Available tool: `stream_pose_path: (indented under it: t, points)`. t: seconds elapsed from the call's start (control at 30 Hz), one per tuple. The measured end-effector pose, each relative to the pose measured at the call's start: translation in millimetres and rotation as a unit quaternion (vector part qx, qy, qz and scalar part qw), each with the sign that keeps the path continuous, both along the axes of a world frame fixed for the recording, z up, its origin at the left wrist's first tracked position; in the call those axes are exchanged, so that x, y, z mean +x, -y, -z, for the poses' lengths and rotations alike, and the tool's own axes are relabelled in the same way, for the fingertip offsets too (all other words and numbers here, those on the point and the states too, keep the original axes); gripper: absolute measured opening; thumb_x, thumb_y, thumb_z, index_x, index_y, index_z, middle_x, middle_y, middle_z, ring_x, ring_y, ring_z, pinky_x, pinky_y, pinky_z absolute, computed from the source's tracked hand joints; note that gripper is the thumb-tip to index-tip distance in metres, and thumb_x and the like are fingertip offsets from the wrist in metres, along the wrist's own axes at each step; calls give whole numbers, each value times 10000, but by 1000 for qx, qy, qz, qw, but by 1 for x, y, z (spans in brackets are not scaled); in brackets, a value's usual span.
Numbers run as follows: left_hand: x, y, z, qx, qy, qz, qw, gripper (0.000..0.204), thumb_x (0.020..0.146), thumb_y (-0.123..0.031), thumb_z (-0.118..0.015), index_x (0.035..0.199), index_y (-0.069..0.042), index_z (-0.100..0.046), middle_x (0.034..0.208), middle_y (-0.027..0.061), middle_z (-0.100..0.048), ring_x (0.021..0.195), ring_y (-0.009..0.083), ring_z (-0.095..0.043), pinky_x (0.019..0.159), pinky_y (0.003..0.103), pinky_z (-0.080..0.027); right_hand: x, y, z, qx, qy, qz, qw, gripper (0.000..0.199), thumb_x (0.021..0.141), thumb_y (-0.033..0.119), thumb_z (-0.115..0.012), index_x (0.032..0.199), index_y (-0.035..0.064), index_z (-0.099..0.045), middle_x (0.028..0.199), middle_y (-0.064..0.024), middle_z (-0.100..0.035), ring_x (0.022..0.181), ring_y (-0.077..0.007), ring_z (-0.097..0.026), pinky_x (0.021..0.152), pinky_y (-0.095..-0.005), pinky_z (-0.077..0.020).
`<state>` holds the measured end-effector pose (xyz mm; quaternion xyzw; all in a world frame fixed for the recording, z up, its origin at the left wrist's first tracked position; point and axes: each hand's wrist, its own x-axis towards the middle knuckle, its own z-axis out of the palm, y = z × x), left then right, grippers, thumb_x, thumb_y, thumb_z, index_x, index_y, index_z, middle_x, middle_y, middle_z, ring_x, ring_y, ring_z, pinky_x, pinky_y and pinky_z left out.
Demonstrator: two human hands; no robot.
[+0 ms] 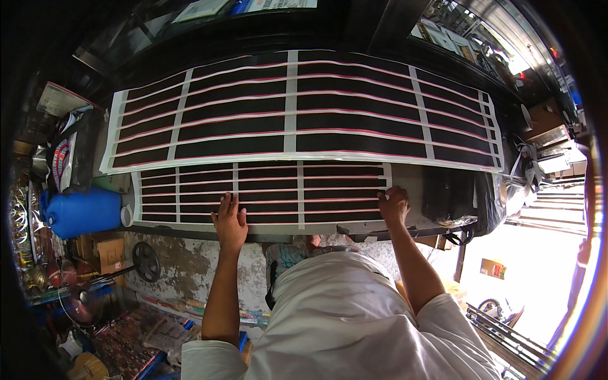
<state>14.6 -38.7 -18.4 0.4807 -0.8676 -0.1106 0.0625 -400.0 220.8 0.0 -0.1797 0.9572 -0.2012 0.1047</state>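
A smaller printed sheet point(266, 197) with black panels, white bands and thin red lines lies flat near the front edge of the bench. My left hand point(230, 223) rests on its front part, palm down with fingers spread. At its right end, my right hand point(395, 204) has its fingers curled in on the sheet's edge, apparently pinching it; the fingertips are partly hidden. Behind it spreads a larger stack of sheets point(290, 143) with the same black, white and red pattern. The stack's front edge overlaps the smaller sheet's far side.
A blue plastic jug point(83, 212) stands at the bench's left end, beside dark bags point(79, 152). Black plastic wrapping point(453, 196) and clear plastic lie at the right end. A black handwheel point(147, 261) sits below left. Dark metal framework point(354, 28) runs behind the stack.
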Motion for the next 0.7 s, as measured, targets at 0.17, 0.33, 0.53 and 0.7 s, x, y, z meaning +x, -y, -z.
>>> stream_pose_path:
  t: [0.17, 0.33, 0.53, 0.7]
  points:
    - [-4, 2, -4, 11, 16, -6, 1000, 511, 1094, -331, -613, 1571, -159, -545, 1675, 104, -456, 1571, 314, -403, 1218, 758, -283, -2, 5, 7, 2, 18, 28, 999, 245, 854, 285, -862, 962, 122, -714, 1092, -94, -729, 1127, -365, -688, 985, -582, -471]
    - [-9, 0, -9, 25, 18, -18, 999, 520, 1090, -364, -622, 1562, -156, -554, 1673, 103, -459, 1568, 324, -405, 1203, 791, -266, -6, -2, 11, 1, 56, 29, 998, 211, 858, 272, -851, 937, 128, -717, 1032, -100, -758, 1099, -373, -705, 1003, -603, -451]
    - [-7, 1, -7, 26, 16, -27, 999, 527, 1084, -381, -634, 1560, -168, -559, 1676, 86, -460, 1578, 312, -390, 1199, 822, -227, -4, -9, 8, 15, 18, 12, 1000, 238, 831, 320, -893, 904, 136, -760, 950, -93, -792, 1016, -367, -747, 947, -537, -513]
    - [-8, 0, -6, 33, 19, -29, 999, 528, 1084, -387, -632, 1565, -183, -554, 1683, 66, -455, 1584, 301, -384, 1199, 826, -218, -12, 0, 13, 15, 5, 23, 1000, 256, 825, 332, -901, 907, 133, -761, 952, -100, -800, 1021, -374, -753, 940, -534, -521]
